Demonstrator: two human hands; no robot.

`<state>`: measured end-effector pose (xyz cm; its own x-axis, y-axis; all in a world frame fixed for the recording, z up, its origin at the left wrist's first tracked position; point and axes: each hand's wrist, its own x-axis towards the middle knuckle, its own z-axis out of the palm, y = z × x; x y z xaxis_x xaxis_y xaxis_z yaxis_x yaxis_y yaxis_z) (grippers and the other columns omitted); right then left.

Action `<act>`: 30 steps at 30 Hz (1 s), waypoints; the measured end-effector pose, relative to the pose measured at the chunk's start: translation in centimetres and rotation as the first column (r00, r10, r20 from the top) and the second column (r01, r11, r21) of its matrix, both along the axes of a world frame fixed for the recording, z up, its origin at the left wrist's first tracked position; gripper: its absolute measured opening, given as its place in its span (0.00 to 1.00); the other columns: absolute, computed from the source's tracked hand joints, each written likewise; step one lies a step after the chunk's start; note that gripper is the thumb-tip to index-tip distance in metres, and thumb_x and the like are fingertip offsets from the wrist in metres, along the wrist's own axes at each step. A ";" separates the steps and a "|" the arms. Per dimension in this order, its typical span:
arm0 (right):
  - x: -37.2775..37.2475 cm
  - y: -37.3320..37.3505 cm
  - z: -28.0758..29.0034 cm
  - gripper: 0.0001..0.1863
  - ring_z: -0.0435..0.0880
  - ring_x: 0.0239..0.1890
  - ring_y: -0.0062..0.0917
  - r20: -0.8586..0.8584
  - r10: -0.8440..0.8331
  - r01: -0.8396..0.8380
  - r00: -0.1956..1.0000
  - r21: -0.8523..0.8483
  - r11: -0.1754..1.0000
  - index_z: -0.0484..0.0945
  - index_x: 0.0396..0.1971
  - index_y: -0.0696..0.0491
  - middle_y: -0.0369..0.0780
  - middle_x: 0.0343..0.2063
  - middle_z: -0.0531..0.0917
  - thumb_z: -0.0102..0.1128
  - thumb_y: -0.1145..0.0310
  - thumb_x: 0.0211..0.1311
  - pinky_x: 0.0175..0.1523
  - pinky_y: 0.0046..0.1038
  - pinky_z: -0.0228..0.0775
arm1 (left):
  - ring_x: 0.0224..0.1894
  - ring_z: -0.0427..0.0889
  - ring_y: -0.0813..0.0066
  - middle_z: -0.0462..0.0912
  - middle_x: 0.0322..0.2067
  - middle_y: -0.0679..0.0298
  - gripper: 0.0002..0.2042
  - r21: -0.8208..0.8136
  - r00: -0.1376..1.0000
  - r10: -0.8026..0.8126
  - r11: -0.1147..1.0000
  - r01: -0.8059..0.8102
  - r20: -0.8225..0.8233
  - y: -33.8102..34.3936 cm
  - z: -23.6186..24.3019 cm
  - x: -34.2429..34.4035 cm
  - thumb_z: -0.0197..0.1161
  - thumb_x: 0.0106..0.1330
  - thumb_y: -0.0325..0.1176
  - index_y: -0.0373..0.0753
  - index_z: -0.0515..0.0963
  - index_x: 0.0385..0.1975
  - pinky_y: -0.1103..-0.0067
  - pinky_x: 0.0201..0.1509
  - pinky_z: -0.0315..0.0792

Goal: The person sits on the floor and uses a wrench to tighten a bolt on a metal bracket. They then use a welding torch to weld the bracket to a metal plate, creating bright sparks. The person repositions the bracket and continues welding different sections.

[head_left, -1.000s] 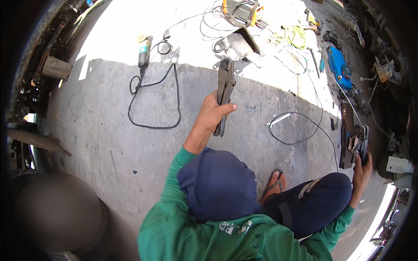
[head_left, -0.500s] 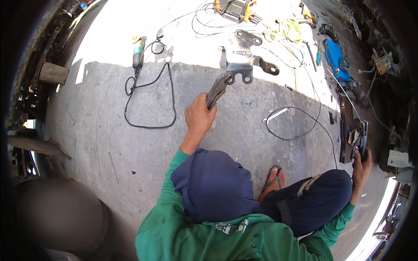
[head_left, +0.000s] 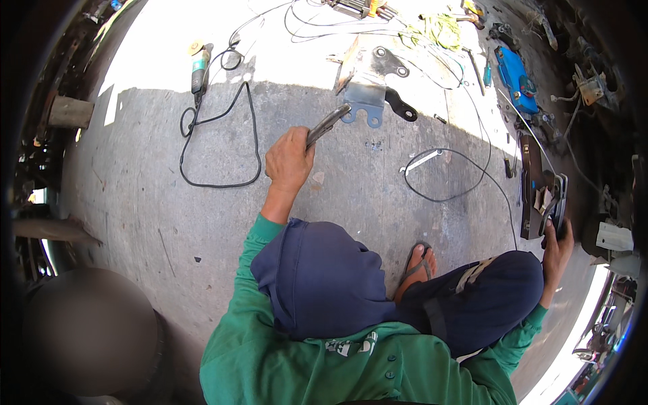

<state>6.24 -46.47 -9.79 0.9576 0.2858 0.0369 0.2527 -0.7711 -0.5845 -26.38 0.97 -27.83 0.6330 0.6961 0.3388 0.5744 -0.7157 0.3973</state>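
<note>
My left hand is closed around the handles of locking pliers. Their jaws reach the lower left lug of a metal bracket, which sits at an angle, its lower face looking bluish. The bracket has lugs with holes; a dark arm with a hole sticks out on its right. Far to the right, my right hand is closed on a dark, narrow object with a pale rim, beside a long brown case. What kind of object it is, I cannot make out.
An angle grinder with its black cord lies on the concrete at the left. A spanner rests by a looped cable. A blue case and a screwdriver are at the right, yellow-green cord at the back.
The bracket has tilted with the pliers, and its lower face has gone from dark to bluish. My right hand keeps its object. The whole view has shifted slightly.
</note>
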 end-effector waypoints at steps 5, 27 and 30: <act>0.0 0.2 -0.1 0.24 0.70 0.26 0.16 -0.008 0.021 -0.021 1.000 0.002 1.000 0.76 0.59 0.59 0.33 0.31 0.78 0.68 0.61 0.71 0.30 0.23 0.63 | 0.38 0.84 0.49 0.83 0.36 0.56 0.15 -0.063 0.993 0.005 0.998 -0.012 -0.116 0.4 0.7 -0.2 0.74 0.59 0.35 0.42 0.77 0.42 0.58 0.39 0.75; 1.8 -0.3 -2.7 0.18 0.68 0.25 0.14 0.013 0.141 -0.142 0.990 0.104 0.984 0.76 0.54 0.60 0.32 0.28 0.76 0.65 0.64 0.74 0.30 0.21 0.60 | 0.22 0.76 0.78 0.78 0.25 0.63 0.16 -0.991 0.993 0.090 0.114 0.064 0.075 1.6 1.4 -1.5 0.77 0.57 0.33 0.30 0.78 0.34 0.78 0.23 0.69; 2.3 -0.6 -2.5 0.26 0.69 0.27 0.15 -0.109 0.139 -0.126 0.984 0.121 0.985 0.75 0.63 0.60 0.33 0.31 0.78 0.67 0.62 0.72 0.31 0.20 0.62 | 0.19 0.69 0.85 0.72 0.22 0.69 0.12 -0.975 0.959 0.246 -0.132 0.180 0.144 0.6 1.6 -0.5 0.75 0.59 0.31 0.37 0.74 0.31 0.82 0.18 0.63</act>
<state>8.54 -47.11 -12.27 0.9112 0.4106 -0.0337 0.2727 -0.6625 -0.6976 -26.90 1.60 -26.26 0.6572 0.3892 -0.6455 0.3342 0.6172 0.7124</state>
